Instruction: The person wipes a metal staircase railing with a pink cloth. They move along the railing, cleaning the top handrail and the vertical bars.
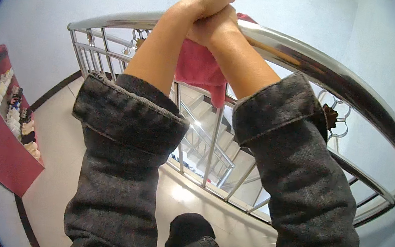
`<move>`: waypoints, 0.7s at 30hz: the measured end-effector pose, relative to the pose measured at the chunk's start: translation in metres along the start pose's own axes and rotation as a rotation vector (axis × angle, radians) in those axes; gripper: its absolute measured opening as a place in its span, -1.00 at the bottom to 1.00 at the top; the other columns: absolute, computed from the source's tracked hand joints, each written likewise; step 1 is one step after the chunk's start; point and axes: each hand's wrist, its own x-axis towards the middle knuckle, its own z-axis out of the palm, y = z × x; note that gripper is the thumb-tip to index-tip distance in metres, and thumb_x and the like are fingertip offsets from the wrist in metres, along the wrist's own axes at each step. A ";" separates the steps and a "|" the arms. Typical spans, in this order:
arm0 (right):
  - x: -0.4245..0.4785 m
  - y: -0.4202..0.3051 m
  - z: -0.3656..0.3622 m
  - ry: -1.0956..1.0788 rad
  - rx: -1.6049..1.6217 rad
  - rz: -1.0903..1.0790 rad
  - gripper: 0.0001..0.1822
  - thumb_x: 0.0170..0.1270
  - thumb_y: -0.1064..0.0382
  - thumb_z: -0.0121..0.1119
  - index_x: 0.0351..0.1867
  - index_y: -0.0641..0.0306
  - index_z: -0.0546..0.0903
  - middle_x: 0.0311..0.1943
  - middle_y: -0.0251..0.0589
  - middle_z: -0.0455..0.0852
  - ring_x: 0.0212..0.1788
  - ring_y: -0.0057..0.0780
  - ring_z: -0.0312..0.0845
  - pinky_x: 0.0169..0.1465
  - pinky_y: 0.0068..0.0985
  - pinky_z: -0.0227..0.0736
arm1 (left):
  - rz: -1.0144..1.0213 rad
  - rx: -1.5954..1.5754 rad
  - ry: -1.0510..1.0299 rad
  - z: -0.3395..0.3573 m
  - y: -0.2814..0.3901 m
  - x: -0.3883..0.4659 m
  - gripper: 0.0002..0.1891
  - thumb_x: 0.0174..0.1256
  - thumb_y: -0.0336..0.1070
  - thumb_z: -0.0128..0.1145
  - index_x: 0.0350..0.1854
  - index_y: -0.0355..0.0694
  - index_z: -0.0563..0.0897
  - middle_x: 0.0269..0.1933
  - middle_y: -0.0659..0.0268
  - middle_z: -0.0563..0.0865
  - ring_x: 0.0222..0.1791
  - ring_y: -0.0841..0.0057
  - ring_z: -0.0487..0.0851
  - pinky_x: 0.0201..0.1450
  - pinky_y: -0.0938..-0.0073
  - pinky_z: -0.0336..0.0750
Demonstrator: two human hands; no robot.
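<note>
Both my hands lie together on top of a thick, shiny stainless steel handrail (305, 59). My left hand (208, 3) is the upper one, resting across the other, with its thumb pointing right. Beneath it, my right hand (214, 27) is pressed over a red cloth (202, 65) draped on the rail. The cloth hangs down below my wrists on the near side, and a small bit of it shows behind the rail. Fingers of both hands are mostly hidden. Dark denim cuffs are folded back on both forearms, which seem to cross at the wrists.
Steel balusters (213, 144) with flower-shaped ornaments (330, 117) stand under the rail. Beyond them a staircase (202, 113) descends. At left is a red-sided display case (6, 138) holding several small items. Pale walls surround the railing, and a dark shoe (190, 228) is on the tiled floor.
</note>
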 end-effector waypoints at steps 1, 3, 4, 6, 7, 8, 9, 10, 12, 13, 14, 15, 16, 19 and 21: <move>-0.001 -0.002 -0.004 -0.030 -0.007 -0.020 -0.49 0.26 -0.30 -0.14 0.13 -0.24 0.53 0.09 -0.45 0.61 0.17 -0.48 0.47 0.24 -0.44 0.30 | 0.001 0.064 0.014 -0.005 0.006 -0.007 -0.24 0.25 0.26 -0.05 0.06 -0.52 0.50 -0.11 -0.31 0.60 -0.18 0.05 0.68 -0.15 0.04 0.56; -0.008 0.005 -0.019 -0.084 -0.046 -0.044 -0.43 0.22 -0.37 -0.15 0.13 -0.22 0.53 0.09 -0.46 0.61 0.20 -0.48 0.45 0.25 -0.43 0.29 | 0.019 0.122 0.046 -0.001 0.009 0.004 -0.29 0.29 0.22 -0.11 0.11 -0.45 0.50 -0.01 -0.30 0.56 -0.04 0.02 0.63 0.01 0.01 0.47; -0.015 0.015 -0.021 -0.058 -0.063 -0.085 -0.36 0.19 -0.44 -0.18 0.14 -0.19 0.53 0.10 -0.47 0.60 0.21 -0.46 0.43 0.25 -0.41 0.28 | 0.030 0.153 0.037 0.003 0.017 0.003 -0.31 0.31 0.20 -0.15 0.12 -0.42 0.51 0.03 -0.31 0.54 0.02 0.02 0.60 0.09 0.00 0.41; -0.029 0.034 -0.029 -0.120 -0.036 -0.085 -0.37 0.20 -0.42 -0.17 0.14 -0.17 0.52 0.10 -0.45 0.60 0.21 -0.46 0.42 0.26 -0.41 0.27 | 0.058 0.095 -0.045 0.013 0.034 -0.001 -0.33 0.32 0.20 -0.19 0.13 -0.38 0.52 0.09 -0.31 0.51 0.11 -0.03 0.55 0.17 -0.05 0.33; -0.036 0.044 -0.034 -0.151 -0.024 -0.084 -0.38 0.21 -0.41 -0.17 0.14 -0.17 0.52 0.10 -0.45 0.60 0.21 -0.46 0.42 0.26 -0.41 0.26 | 0.019 0.121 -0.063 0.019 0.045 -0.002 -0.33 0.32 0.20 -0.19 0.13 -0.38 0.52 0.09 -0.30 0.52 0.11 -0.03 0.55 0.17 -0.02 0.34; -0.044 0.054 -0.038 -0.151 0.018 -0.077 -0.37 0.20 -0.40 -0.15 0.15 -0.14 0.53 0.11 -0.40 0.59 0.21 -0.42 0.42 0.27 -0.39 0.25 | -0.016 0.146 -0.081 0.027 0.057 -0.004 -0.33 0.32 0.19 -0.20 0.12 -0.38 0.52 0.09 -0.29 0.52 0.10 -0.03 0.55 0.17 0.02 0.35; -0.058 0.075 -0.041 -0.161 0.020 -0.052 -0.37 0.20 -0.40 -0.15 0.15 -0.14 0.53 0.11 -0.40 0.59 0.21 -0.42 0.42 0.27 -0.39 0.25 | -0.029 0.150 -0.119 0.045 0.078 -0.010 -0.33 0.32 0.19 -0.20 0.12 -0.39 0.52 0.09 -0.29 0.52 0.10 -0.03 0.55 0.17 0.05 0.36; -0.066 0.081 -0.043 -0.161 0.059 -0.053 -0.37 0.19 -0.40 -0.14 0.14 -0.14 0.53 0.11 -0.39 0.59 0.20 -0.41 0.42 0.27 -0.39 0.25 | -0.011 0.174 -0.127 0.050 0.085 -0.015 -0.25 0.28 0.24 -0.12 0.13 -0.49 0.46 0.02 -0.31 0.55 -0.04 -0.03 0.61 0.06 0.01 0.43; -0.087 0.106 -0.057 -0.145 0.112 -0.045 -0.37 0.19 -0.40 -0.13 0.14 -0.14 0.53 0.11 -0.38 0.59 0.20 -0.41 0.43 0.27 -0.39 0.25 | 0.010 0.195 -0.207 0.062 0.119 -0.034 -0.23 0.27 0.24 -0.12 0.11 -0.53 0.46 0.01 -0.37 0.53 -0.04 -0.05 0.61 0.06 -0.01 0.43; -0.099 0.119 -0.058 -0.151 0.134 -0.034 -0.37 0.19 -0.40 -0.13 0.14 -0.14 0.53 0.11 -0.38 0.59 0.20 -0.40 0.43 0.27 -0.39 0.25 | 0.019 0.202 -0.260 0.075 0.133 -0.041 -0.22 0.26 0.25 -0.11 0.11 -0.55 0.45 0.01 -0.39 0.52 -0.04 -0.07 0.61 0.06 -0.02 0.42; -0.113 0.132 -0.058 -0.159 0.154 -0.020 -0.37 0.19 -0.40 -0.13 0.14 -0.14 0.53 0.11 -0.37 0.59 0.20 -0.40 0.43 0.28 -0.39 0.25 | 0.023 0.201 -0.245 0.091 0.142 -0.042 -0.20 0.25 0.24 -0.10 0.09 -0.61 0.44 0.02 -0.47 0.49 0.00 -0.11 0.57 0.13 -0.05 0.36; -0.125 0.145 -0.063 -0.154 0.180 -0.011 -0.37 0.18 -0.40 -0.12 0.14 -0.14 0.53 0.11 -0.37 0.59 0.20 -0.40 0.43 0.28 -0.38 0.25 | 0.007 0.234 -0.252 0.101 0.155 -0.044 -0.19 0.25 0.25 -0.10 0.10 -0.61 0.43 0.02 -0.47 0.49 0.03 -0.11 0.56 0.15 -0.05 0.34; -0.138 0.159 -0.066 -0.160 0.195 0.008 -0.36 0.18 -0.40 -0.12 0.14 -0.14 0.53 0.11 -0.36 0.59 0.20 -0.39 0.43 0.28 -0.38 0.25 | -0.001 0.250 -0.269 0.114 0.167 -0.045 -0.19 0.24 0.25 -0.10 0.10 -0.61 0.43 0.01 -0.47 0.49 0.05 -0.12 0.54 0.17 -0.05 0.31; -0.180 0.201 -0.075 -0.171 0.220 0.065 -0.36 0.18 -0.40 -0.10 0.14 -0.13 0.53 0.11 -0.35 0.59 0.20 -0.38 0.43 0.28 -0.38 0.25 | -0.040 0.288 -0.332 0.156 0.208 -0.051 -0.25 0.25 0.25 -0.10 0.10 -0.49 0.49 0.03 -0.40 0.51 0.11 -0.02 0.51 0.21 -0.01 0.27; -0.208 0.226 -0.080 -0.174 0.235 0.095 -0.36 0.17 -0.40 -0.09 0.14 -0.13 0.54 0.11 -0.34 0.59 0.19 -0.38 0.43 0.28 -0.38 0.25 | 0.006 0.323 -0.382 0.183 0.226 -0.049 -0.28 0.26 0.24 -0.11 0.09 -0.43 0.53 0.04 -0.35 0.53 0.10 0.03 0.52 0.19 0.01 0.29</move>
